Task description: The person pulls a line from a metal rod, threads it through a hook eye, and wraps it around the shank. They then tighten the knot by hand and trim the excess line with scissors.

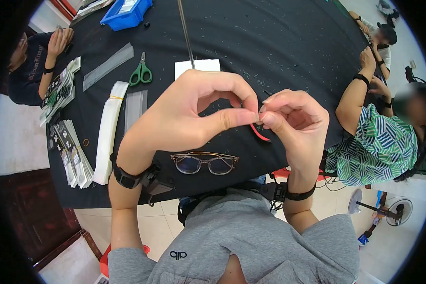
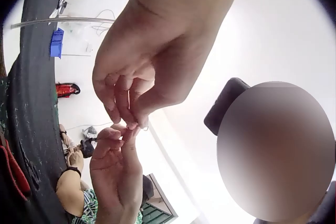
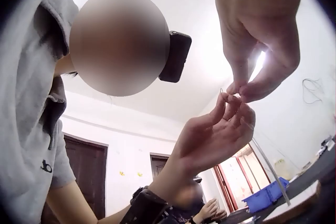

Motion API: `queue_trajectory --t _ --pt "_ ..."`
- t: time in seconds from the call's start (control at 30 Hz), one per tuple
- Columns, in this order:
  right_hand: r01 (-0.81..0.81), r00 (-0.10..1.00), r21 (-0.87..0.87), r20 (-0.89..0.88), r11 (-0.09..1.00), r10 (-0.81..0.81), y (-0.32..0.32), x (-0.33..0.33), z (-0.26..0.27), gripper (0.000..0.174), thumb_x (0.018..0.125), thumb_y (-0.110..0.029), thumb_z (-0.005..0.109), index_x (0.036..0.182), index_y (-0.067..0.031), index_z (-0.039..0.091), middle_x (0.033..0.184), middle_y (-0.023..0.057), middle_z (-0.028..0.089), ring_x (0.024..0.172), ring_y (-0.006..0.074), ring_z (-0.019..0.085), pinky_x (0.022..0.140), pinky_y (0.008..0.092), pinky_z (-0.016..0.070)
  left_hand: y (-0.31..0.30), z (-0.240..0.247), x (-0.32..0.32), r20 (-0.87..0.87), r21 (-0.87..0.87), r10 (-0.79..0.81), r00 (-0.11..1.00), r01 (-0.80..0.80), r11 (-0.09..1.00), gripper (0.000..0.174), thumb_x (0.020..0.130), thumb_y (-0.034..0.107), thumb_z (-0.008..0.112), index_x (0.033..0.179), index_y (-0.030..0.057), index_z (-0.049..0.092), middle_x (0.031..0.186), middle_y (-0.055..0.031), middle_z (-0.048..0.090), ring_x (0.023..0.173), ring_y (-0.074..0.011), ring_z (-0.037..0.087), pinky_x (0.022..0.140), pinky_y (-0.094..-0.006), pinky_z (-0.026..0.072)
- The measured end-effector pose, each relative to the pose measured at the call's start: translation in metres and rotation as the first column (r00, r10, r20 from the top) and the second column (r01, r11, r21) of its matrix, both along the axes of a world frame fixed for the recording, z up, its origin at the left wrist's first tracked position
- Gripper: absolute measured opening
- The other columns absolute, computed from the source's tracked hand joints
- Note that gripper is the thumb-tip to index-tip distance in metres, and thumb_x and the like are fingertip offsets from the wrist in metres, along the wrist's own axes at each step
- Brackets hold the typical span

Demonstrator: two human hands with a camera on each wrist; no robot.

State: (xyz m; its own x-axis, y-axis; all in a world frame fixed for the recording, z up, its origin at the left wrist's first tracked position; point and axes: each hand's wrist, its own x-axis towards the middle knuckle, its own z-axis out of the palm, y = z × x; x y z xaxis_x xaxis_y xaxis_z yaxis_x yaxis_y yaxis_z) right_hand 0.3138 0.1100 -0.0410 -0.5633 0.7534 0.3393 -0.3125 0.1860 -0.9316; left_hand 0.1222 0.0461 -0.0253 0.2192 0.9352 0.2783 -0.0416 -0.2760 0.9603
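Note:
At the centre of the head view, my left hand [image 1: 194, 113] and right hand [image 1: 300, 123] meet at their fingertips above the table. Thumb and index finger of each pinch a tiny, thin piece, mostly hidden by the fingers. A fine pale loop [image 2: 146, 127] shows beside the fingertips of the left hand [image 2: 157, 61] in the left wrist view. The right wrist view shows the right hand [image 3: 268, 50] over the left hand [image 3: 210, 140]. Below the fingers lies a red-handled tool [image 1: 261, 134], partly covered by the right hand.
Glasses [image 1: 204, 164] lie near the table's front edge. Green scissors [image 1: 140, 75], clear strips [image 1: 110, 65] and a long white bundle [image 1: 110, 137] lie left. Behind the hands, a metal rod [image 1: 185, 35] rises by a white block [image 1: 208, 65]; a blue tray [image 1: 127, 18] stands farther back. People sit on both sides.

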Motion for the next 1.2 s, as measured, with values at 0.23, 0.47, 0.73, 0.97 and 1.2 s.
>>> queue_trajectory --t 0.23,0.47,0.73,0.97,1.2 --pt "-0.084 0.992 0.002 -0.092 0.996 0.084 0.004 -0.001 -0.006 0.018 0.078 0.011 0.068 0.095 0.0055 0.067 0.091 0.0131 0.066 0.081 0.0154 0.066 0.074 0.0242 0.0549 -0.001 -0.001 -0.002 0.003 -0.060 0.036 0.999 -0.036 0.998 0.014 0.087 0.010 0.067 0.089 -0.0019 0.060 0.088 -0.0071 0.061 0.084 -0.0150 0.056 0.080 -0.0285 0.0440" --pt "0.093 0.995 0.150 0.012 0.984 -0.096 -0.007 -0.004 0.005 0.016 0.080 0.014 0.064 0.093 0.0053 0.066 0.094 0.0111 0.065 0.085 0.0155 0.066 0.073 0.0241 0.0541 0.000 0.000 0.001 -0.100 0.073 0.096 0.990 -0.089 0.993 0.011 0.085 0.007 0.067 0.090 -0.0016 0.061 0.096 -0.0091 0.059 0.087 -0.0158 0.056 0.081 -0.0288 0.0444" --pt "0.110 0.951 0.474 0.206 0.874 -0.231 -0.009 0.001 0.013 0.022 0.074 0.015 0.067 0.094 0.0056 0.064 0.089 0.0110 0.066 0.080 0.0152 0.066 0.073 0.0253 0.0533 -0.006 0.008 0.003 -0.190 0.053 0.103 0.976 -0.095 0.994 0.008 0.084 0.002 0.065 0.090 -0.0024 0.061 0.095 -0.0088 0.060 0.087 -0.0147 0.056 0.080 -0.0269 0.0452" --pt "0.165 0.956 0.475 0.138 0.864 -0.259 -0.007 -0.002 0.010 0.020 0.071 0.013 0.069 0.088 0.0027 0.066 0.084 0.0095 0.067 0.075 0.0160 0.067 0.068 0.0240 0.0533 -0.009 0.009 0.003 -0.223 0.026 0.140 0.965 -0.137 0.990 0.009 0.085 0.002 0.066 0.091 -0.0023 0.062 0.092 -0.0081 0.063 0.085 -0.0138 0.058 0.078 -0.0268 0.0467" --pt "0.171 0.964 0.482 0.098 0.859 -0.247 -0.007 0.000 0.008 0.020 0.071 0.014 0.069 0.088 0.0030 0.066 0.086 0.0105 0.068 0.077 0.0166 0.067 0.068 0.0244 0.0535 -0.009 0.010 0.006 -0.168 -0.029 0.135 0.977 -0.142 0.989 0.010 0.086 0.002 0.065 0.094 -0.0027 0.061 0.093 -0.0078 0.063 0.087 -0.0134 0.059 0.079 -0.0271 0.0474"
